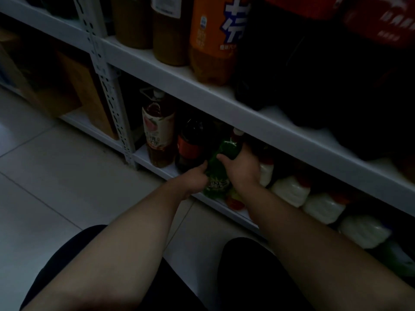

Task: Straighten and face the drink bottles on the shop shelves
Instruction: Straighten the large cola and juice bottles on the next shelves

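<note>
A green drink bottle (221,162) stands on the bottom shelf (157,167), leaning back under the shelf above. My left hand (195,177) grips its lower left side. Around its upper right side my right hand (240,166) curls, thumb across the front. A dark cola bottle (190,144) with a red label stands just left of it, and a tea bottle (158,131) with a peach label stands further left. Several white bottles (289,189) with red caps line the shelf to the right.
The shelf above (202,97) carries an orange soda bottle (213,39), brown tea bottles (170,32) and dark cola bottles (314,63). A perforated upright post (110,90) divides the bays. Cardboard boxes (74,86) stand at the left. Pale floor tiles (56,187) lie in front; the scene is dim.
</note>
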